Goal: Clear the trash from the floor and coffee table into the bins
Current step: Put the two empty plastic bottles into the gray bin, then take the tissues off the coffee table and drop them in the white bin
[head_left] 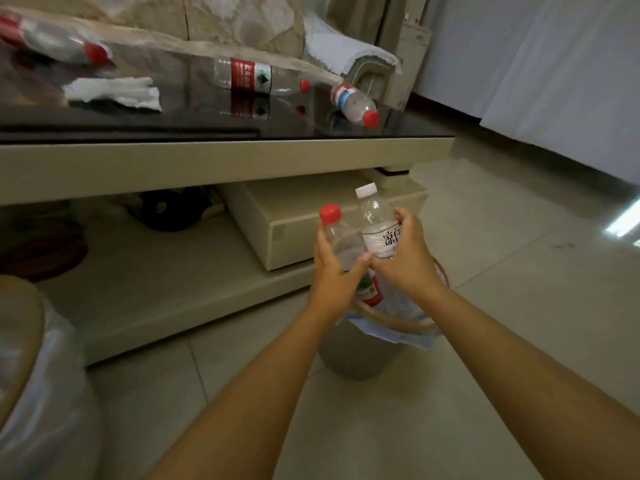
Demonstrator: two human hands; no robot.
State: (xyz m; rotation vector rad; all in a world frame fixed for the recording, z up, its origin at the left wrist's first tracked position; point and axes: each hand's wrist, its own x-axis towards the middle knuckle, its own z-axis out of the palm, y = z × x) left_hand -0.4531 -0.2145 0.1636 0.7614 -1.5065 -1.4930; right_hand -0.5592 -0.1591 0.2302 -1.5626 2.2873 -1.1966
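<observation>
My left hand [334, 271] grips a clear bottle with a red cap [341, 237]. Beside it, my right hand [407, 258] grips a clear bottle with a white cap and white label [375, 220]. Both bottles are held upright, side by side, just above a grey bin [360, 355] lined with a blue bag on the floor. On the dark glass coffee table [207, 126] lie a red-labelled bottle [258, 77], a blue-labelled bottle with a red cap [355, 103], another bottle at the far left [52, 39], and a crumpled white tissue [114, 93].
A second bin with a clear liner [31, 375] stands at the lower left. Under the tabletop runs a beige lower shelf [156, 289] with a drawer block [311, 223] and dark items. A sofa stands behind the table. Pale tiled floor spreads to the right.
</observation>
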